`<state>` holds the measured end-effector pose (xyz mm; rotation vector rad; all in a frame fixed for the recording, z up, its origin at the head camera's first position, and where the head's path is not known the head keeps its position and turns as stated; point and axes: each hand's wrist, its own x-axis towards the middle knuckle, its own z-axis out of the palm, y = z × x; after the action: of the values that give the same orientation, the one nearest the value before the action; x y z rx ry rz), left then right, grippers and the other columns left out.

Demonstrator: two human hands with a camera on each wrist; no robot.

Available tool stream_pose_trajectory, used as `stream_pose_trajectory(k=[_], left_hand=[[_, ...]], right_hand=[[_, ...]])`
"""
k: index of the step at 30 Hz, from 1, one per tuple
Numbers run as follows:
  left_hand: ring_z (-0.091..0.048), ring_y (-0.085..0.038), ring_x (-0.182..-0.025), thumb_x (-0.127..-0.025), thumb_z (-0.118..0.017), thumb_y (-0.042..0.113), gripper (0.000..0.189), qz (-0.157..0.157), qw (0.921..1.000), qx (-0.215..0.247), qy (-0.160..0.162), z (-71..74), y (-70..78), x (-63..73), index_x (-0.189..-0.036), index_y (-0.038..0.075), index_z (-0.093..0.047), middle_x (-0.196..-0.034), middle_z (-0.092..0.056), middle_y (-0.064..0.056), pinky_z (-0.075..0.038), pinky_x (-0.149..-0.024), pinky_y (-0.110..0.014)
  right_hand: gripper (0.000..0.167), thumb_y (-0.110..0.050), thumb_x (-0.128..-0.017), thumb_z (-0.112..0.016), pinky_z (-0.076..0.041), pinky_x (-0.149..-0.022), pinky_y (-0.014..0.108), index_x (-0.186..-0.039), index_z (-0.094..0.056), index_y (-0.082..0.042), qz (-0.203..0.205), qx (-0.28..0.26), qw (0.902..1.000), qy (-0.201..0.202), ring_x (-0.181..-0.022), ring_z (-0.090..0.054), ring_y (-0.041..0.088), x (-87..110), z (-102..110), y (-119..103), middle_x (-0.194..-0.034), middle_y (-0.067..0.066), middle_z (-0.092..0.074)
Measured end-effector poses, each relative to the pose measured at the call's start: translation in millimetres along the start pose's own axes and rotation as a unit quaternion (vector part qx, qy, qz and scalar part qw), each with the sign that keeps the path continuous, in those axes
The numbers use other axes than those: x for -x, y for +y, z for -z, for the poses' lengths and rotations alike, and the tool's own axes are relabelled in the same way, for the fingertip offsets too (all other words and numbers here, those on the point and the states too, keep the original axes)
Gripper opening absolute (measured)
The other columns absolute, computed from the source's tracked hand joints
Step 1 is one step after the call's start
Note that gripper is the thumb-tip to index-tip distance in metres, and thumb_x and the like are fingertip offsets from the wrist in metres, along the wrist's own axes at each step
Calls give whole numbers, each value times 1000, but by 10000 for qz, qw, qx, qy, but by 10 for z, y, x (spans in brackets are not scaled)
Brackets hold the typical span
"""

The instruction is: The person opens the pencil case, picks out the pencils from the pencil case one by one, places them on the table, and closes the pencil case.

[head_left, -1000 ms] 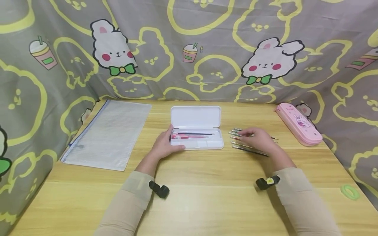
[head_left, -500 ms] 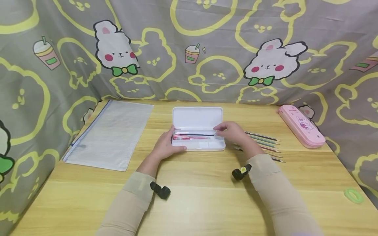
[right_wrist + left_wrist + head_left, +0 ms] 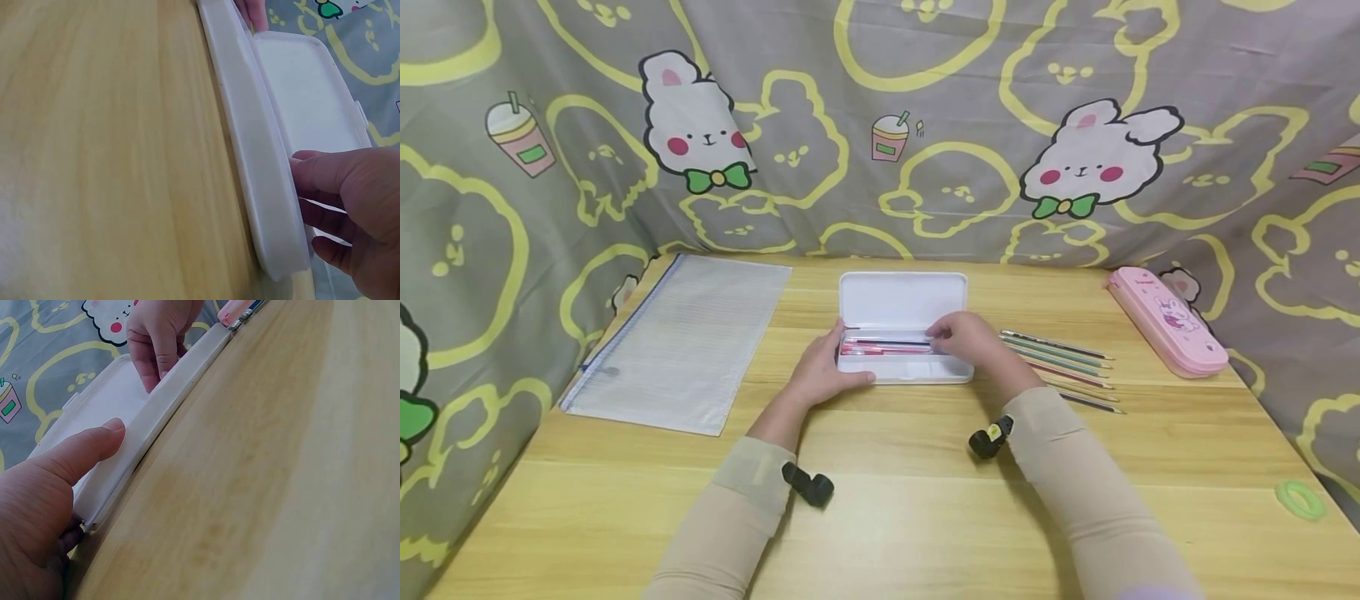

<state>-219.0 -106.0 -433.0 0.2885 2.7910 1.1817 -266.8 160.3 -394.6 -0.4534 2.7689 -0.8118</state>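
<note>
A white pencil case (image 3: 951, 368) lies with its lid raised at the back, holding a dark pen (image 3: 891, 342) and some red or pink pens (image 3: 880, 352). My left hand (image 3: 822, 367) grips the case's left end, its thumb on the front wall and fingers around the side. My right hand (image 3: 967, 337) reaches inside at the right, bent fingertips at the ends of the pens. In the right wrist view the case wall (image 3: 256, 150) hides those fingertips, so I cannot tell if they pinch a pen. Several pencils (image 3: 1067, 372) lie side by side right of the case, partly behind the right forearm.
A clear mesh zip pouch (image 3: 677, 350) lies flat on the left of the wooden table (image 3: 895, 517). On the right are a pink pencil case (image 3: 1168, 321) near the back and a green ring (image 3: 1300, 500) by the edge. A patterned curtain (image 3: 955, 108) hangs behind.
My right hand has moved left from the pencils to the inside of the white case, uncovering the pencils. The left hand stays on the case's left end.
</note>
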Motion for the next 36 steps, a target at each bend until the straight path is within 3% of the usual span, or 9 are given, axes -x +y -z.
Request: stream_pose_trajectory(k=[11,36], left_hand=[[-34,-41,-142,-72,-83,45,119,16,10000,-23,5,1,-12,-4,-158,5,-11,-156,-31,-26,-28,-118,-51],[-34,-41,-142,-72,-82,46,119,-13,10000,-94,-10,-6,-12,1,-158,5,-11,-156,-31,-25,-28,-118,-52]], right_hand=[[27,-15,-93,-65,-42,-109,46,-118,-71,-8,-71,361,9991,-190,-124,-58,30,15,-39,-38,-124,11,-69],[29,-3,-93,-59,-41,-109,48,-120,-70,-6,170,356,9981,-472,-124,-57,33,26,41,-7,-126,13,-67]])
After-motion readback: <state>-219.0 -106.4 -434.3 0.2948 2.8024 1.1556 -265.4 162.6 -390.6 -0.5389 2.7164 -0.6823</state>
